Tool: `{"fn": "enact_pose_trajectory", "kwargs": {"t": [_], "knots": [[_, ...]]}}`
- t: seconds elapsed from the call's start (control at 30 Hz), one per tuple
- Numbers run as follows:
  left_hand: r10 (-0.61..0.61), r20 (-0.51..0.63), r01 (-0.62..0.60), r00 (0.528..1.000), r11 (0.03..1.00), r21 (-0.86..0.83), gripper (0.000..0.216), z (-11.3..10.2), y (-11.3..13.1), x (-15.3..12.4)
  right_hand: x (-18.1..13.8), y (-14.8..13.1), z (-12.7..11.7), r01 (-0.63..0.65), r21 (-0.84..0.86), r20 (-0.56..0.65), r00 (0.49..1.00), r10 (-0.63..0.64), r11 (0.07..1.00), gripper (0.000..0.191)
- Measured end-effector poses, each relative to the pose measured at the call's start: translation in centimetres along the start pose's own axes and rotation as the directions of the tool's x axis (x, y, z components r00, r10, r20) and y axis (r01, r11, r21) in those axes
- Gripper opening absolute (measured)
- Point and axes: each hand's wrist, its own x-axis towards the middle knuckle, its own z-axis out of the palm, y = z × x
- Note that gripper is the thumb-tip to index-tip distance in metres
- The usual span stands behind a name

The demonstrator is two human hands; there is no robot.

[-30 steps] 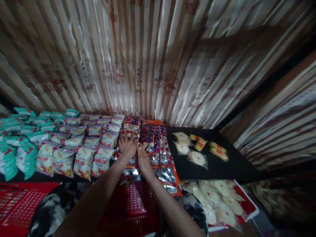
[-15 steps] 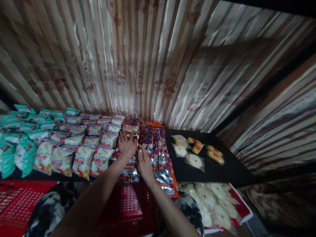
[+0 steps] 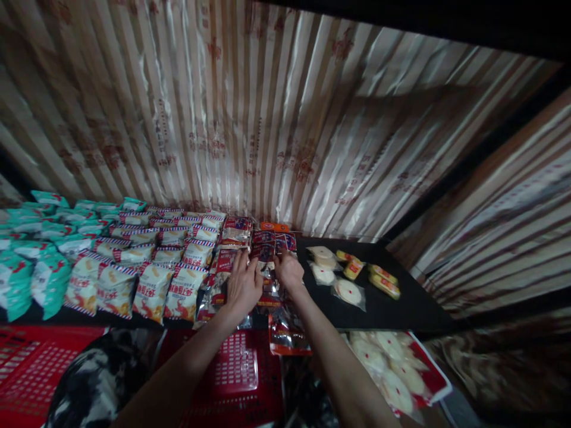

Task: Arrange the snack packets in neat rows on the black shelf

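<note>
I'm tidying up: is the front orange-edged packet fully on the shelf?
No, the packet overhangs; its orange edge juts past the shelf.

Left: white snack bags and teal bags stood in tight rows, blocking sideways passage | Centre: red packets lay crowded beneath left hand and right hand; a slim gap parted them | Right: bare black shelf surrounded round packs and yellow packs, open from above | Back: striped curtain barred the way

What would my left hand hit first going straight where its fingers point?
Probably the red packets just beyond the left hand, toward the striped backdrop, though depth is hard to judge.
</note>
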Motion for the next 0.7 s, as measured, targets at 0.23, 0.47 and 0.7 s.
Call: {"fn": "enact_pose_trajectory", "kwargs": {"t": [0.23,0.47,0.7], "knots": [[0.046,0.057,-0.039,0.997,0.992,-0.122,0.037,-0.7,-0.1,-2.6,1.0,-0.7,-0.3,0.039,-0.113,0.095,0.995,-0.028,0.993,0.037],[0.038,0.033,-0.031,0.999,0.984,-0.178,0.035,-0.3,-0.5,-3.3,1.0,-0.6,-0.4,0.002,-0.085,0.110,0.994,0.008,0.996,0.037],[0.067,-0.001,-0.065,0.998,0.973,-0.222,0.034,1.0,-0.8,-4.2,1.4,-0.9,0.7,-0.015,-0.087,0.124,0.992,0.026,0.996,0.043]]}}
